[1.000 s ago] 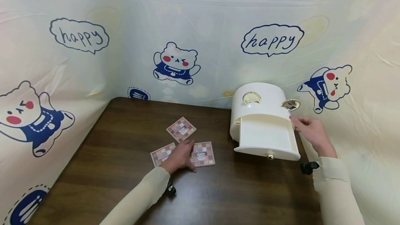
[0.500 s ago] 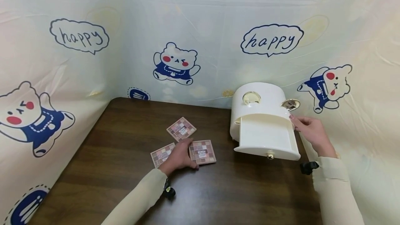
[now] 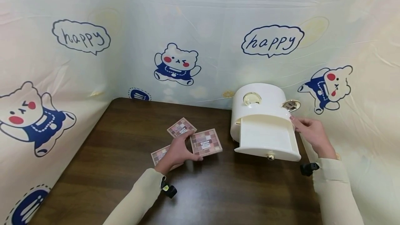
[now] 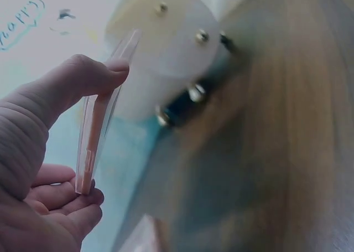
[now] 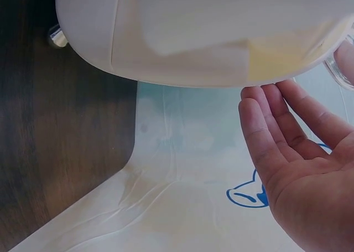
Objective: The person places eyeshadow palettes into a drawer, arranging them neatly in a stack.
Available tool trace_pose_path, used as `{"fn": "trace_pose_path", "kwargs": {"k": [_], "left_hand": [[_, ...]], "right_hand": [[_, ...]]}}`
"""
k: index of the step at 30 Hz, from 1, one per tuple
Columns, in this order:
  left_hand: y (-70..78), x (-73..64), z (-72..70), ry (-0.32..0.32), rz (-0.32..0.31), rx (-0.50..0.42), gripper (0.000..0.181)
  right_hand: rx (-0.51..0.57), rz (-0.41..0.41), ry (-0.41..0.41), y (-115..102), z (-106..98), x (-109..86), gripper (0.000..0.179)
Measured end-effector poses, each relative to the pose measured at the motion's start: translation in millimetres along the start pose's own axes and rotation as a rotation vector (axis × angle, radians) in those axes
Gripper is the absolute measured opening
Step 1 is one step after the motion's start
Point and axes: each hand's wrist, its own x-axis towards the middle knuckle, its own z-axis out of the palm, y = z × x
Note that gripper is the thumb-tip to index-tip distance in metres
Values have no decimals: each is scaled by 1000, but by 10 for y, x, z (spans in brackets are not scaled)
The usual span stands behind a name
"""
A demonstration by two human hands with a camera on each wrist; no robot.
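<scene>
My left hand grips a flat square eyeshadow palette with a pink checkered lid, raised off the table. In the left wrist view the palette is edge-on, with the thumb on one edge and fingertips at the opposite one. Beside this hand lie a second palette and a third palette, partly covered by the hand. My right hand touches the right side of a white rounded storage box; the right wrist view shows several fairly straight fingers against its edge.
The box's top drawer is pulled out, with a gold knob on its front. Two gold-rimmed round pieces stand out on the box. A printed cloth lines the back and sides of the brown table.
My left hand has lifted the right-hand palette off the table and carried it slightly right and away, tilting it. My right hand and the box stay where they were.
</scene>
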Motion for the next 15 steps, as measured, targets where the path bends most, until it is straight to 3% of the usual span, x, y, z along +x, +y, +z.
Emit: {"fn": "trace_pose_path", "kwargs": {"k": [8,15], "left_hand": [[340,-11,-117,-13,66,-119,112],[600,29,-163,-19,82,-211,108]], "right_hand": [[14,7,-2,-24,-10,-17,81],[3,8,-12,-12,-8,-16,82]]}}
